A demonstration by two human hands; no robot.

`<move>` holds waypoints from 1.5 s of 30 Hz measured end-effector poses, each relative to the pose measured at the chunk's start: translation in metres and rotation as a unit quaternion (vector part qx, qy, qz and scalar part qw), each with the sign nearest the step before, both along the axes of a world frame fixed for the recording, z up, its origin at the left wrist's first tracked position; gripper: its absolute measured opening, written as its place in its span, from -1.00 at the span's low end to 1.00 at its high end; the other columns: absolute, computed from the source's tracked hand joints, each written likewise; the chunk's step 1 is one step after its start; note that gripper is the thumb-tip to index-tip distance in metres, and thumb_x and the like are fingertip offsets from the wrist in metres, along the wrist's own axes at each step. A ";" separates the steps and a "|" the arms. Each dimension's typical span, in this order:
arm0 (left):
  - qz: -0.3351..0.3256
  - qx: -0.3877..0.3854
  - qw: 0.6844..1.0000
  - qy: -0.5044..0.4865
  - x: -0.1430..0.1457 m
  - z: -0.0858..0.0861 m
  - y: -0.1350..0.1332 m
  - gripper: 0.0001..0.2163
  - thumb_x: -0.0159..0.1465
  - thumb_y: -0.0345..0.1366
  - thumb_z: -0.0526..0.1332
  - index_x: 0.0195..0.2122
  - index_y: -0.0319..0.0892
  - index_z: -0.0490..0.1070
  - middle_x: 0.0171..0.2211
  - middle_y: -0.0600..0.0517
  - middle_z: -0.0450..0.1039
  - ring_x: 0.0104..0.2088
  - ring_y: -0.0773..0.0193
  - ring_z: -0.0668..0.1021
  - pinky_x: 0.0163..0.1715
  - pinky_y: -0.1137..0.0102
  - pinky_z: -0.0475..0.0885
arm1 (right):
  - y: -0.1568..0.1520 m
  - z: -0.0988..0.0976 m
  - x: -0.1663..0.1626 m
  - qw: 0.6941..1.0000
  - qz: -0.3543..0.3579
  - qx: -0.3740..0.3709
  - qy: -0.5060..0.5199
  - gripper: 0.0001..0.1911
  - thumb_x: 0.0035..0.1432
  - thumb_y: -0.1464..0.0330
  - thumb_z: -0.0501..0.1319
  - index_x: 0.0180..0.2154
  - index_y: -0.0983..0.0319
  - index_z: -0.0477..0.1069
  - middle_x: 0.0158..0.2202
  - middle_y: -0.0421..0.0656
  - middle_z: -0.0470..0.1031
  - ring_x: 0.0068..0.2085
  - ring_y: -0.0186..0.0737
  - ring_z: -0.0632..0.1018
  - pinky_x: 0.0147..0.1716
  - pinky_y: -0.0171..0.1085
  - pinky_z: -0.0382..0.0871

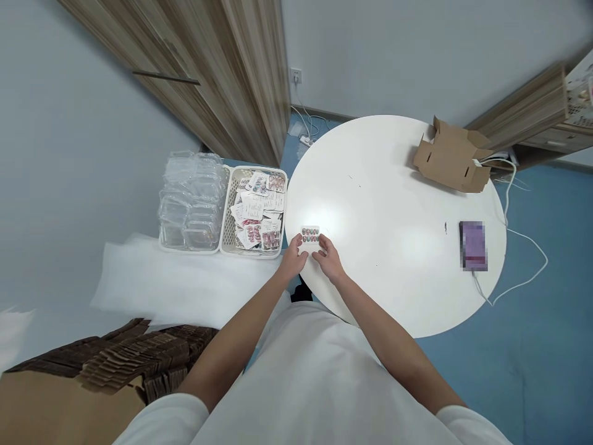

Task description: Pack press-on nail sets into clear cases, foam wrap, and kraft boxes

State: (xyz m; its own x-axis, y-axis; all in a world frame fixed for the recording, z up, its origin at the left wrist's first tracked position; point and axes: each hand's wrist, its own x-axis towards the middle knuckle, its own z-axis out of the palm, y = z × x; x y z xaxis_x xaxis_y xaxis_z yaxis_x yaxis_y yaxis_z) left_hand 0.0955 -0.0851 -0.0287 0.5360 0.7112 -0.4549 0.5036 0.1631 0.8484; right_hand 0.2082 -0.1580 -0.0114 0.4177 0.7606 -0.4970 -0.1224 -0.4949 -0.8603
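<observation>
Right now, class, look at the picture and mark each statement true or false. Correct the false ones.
1. The left hand and right hand hold one small card at the near edge of the round white table. True.
2. The white basket holds printed cards. True.
3. The cardboard box sits in the basket. False: it lies on the table, at its far right side.
4. The clear plastic cases are stacked on the table. False: they stand left of the basket, off the table.
</observation>
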 end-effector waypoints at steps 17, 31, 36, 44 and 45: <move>0.025 0.011 1.000 0.001 0.002 0.005 0.005 -0.43 0.11 -0.44 0.00 0.16 -0.12 -0.10 0.17 -0.06 0.00 0.11 0.17 0.19 0.05 0.23 0.18 | 0.000 -0.004 0.000 1.000 -0.015 0.001 0.001 -0.36 -0.08 0.37 0.13 0.08 0.11 0.05 0.14 -0.13 0.11 0.09 -0.21 0.24 0.01 -0.17 0.19; 0.097 0.015 0.995 0.029 -0.040 0.019 -0.049 -0.55 0.13 -0.35 0.06 0.07 -0.17 0.10 0.02 -0.11 0.27 -0.03 0.21 0.37 -0.15 0.33 0.35 | -0.055 0.021 0.032 0.999 0.028 0.025 -0.038 -0.60 -0.02 0.33 0.08 -0.07 0.17 0.22 0.01 -0.06 0.27 -0.05 -0.19 0.38 -0.13 -0.17 0.32; 0.143 0.047 0.987 0.049 -0.073 0.038 -0.061 -0.62 0.11 -0.28 0.11 -0.02 -0.17 0.22 -0.05 -0.09 0.35 -0.10 0.22 0.42 -0.20 0.34 0.38 | -0.037 0.020 0.017 0.988 0.146 0.049 -0.024 -0.67 -0.03 0.32 0.08 -0.16 0.22 0.29 -0.22 -0.10 0.43 -0.27 -0.26 0.46 -0.21 -0.19 0.35; 0.252 0.095 0.956 0.114 -0.142 0.068 -0.023 -0.62 0.09 -0.21 0.13 -0.04 -0.15 0.24 -0.01 -0.08 0.31 -0.08 0.21 0.42 -0.19 0.36 0.36 | 0.020 0.042 -0.042 0.956 0.281 0.071 0.045 -0.73 -0.09 0.35 0.13 -0.25 0.24 0.33 -0.30 -0.13 0.45 -0.35 -0.32 0.47 -0.26 -0.23 0.36; 0.262 0.096 0.953 0.117 -0.150 0.070 -0.014 -0.60 0.09 -0.20 0.14 -0.03 -0.15 0.23 0.01 -0.08 0.29 -0.07 0.21 0.41 -0.18 0.36 0.35 | 0.030 0.044 -0.051 0.956 0.281 0.072 0.054 -0.72 -0.10 0.36 0.14 -0.25 0.25 0.33 -0.30 -0.12 0.45 -0.35 -0.32 0.47 -0.25 -0.23 0.36</move>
State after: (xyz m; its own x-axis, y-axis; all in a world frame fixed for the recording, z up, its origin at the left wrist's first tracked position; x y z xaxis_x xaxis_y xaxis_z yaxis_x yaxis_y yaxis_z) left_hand -0.0543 -0.0988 0.0417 -0.0159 0.9354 -0.3533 0.5740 0.2978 0.7628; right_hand 0.1571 -0.1276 0.0323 -0.1240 0.9132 -0.3882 0.0371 -0.3867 -0.9215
